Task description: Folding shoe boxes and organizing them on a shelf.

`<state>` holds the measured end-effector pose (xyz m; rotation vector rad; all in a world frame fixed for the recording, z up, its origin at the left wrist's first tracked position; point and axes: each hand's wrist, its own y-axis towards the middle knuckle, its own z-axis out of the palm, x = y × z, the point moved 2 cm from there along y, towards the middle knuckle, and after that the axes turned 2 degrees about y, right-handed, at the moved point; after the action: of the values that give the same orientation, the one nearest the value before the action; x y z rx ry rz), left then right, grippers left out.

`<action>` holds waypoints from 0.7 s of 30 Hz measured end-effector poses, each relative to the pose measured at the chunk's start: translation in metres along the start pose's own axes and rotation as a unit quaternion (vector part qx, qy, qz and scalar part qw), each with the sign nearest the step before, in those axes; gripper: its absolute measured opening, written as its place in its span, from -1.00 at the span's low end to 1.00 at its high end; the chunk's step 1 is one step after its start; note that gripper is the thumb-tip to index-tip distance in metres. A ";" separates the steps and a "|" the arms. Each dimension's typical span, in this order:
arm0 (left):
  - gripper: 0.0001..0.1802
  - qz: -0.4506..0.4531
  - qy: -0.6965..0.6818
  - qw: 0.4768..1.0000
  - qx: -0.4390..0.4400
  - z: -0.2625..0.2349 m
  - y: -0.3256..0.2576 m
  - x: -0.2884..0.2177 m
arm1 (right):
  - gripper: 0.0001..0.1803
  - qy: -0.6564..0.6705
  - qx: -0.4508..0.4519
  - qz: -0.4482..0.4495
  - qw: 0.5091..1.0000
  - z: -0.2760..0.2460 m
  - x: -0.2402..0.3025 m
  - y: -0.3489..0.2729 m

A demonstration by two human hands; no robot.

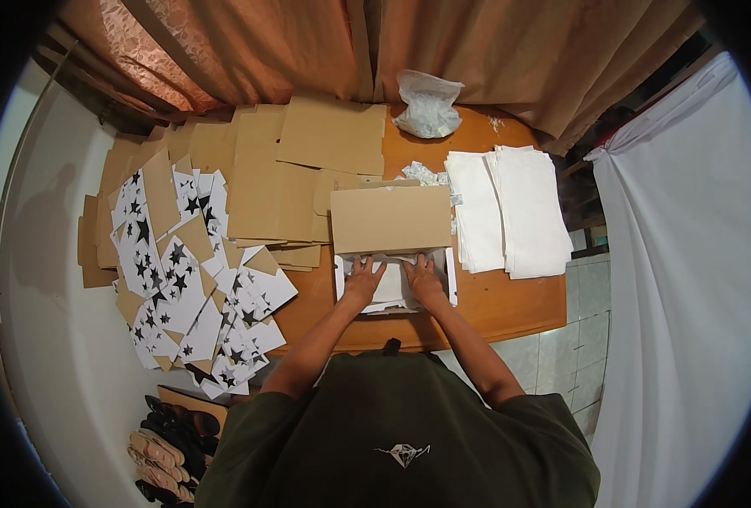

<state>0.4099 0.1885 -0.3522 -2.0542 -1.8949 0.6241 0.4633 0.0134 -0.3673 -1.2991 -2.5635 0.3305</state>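
Note:
A small cardboard box [451, 284] stands at the table's front edge, its brown-inside lid [390, 218] raised at the back and its side walls white. White paper [390, 284] lies inside it. My left hand [363, 284] reaches into the box's left half, fingers spread and pressing on the paper. In the right half, my right hand [424, 282] does likewise with its fingers stretched out toward the lid. Neither hand grasps anything that I can see. The fingertips partly dip into shadow near the back wall of the box.
Flat brown cardboard [274, 195] covers the table's left side, with a heap of star-printed white box blanks [176, 271] nearer me. Stacks of white paper sheets [532, 212] lie at right. Behind the box are small packets [422, 173] and a clear plastic bag [429, 106]. Shoes [159, 461] lie at lower left.

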 end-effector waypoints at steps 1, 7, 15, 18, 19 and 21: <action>0.04 0.006 -0.003 1.000 -0.011 -0.001 0.001 0.000 | -0.45 -0.017 -0.017 0.009 1.000 0.003 0.000 0.003; 0.02 -0.005 0.001 1.000 -0.003 0.010 -0.012 0.000 | -0.46 0.002 0.043 0.025 0.999 -0.008 0.020 -0.005; -0.13 0.014 0.005 1.000 0.001 0.008 -0.029 0.002 | -0.34 0.025 0.051 -0.002 0.998 0.000 0.011 -0.017; -0.21 0.037 -0.069 0.997 -0.013 0.019 -0.036 0.011 | -0.37 0.090 0.112 -0.009 0.990 0.003 0.015 -0.018; -0.24 0.038 -0.098 0.994 -0.007 0.023 -0.038 0.012 | -0.40 0.106 0.111 -0.042 0.987 0.004 0.017 -0.021; -0.27 0.050 -0.123 0.991 -0.001 0.015 -0.038 0.007 | -0.43 0.124 0.106 -0.064 0.984 0.013 0.009 -0.021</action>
<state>0.3698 0.1978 -0.3480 -2.1704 -1.9261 0.9395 0.4383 0.0072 -0.3720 -1.0253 -2.3166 0.3795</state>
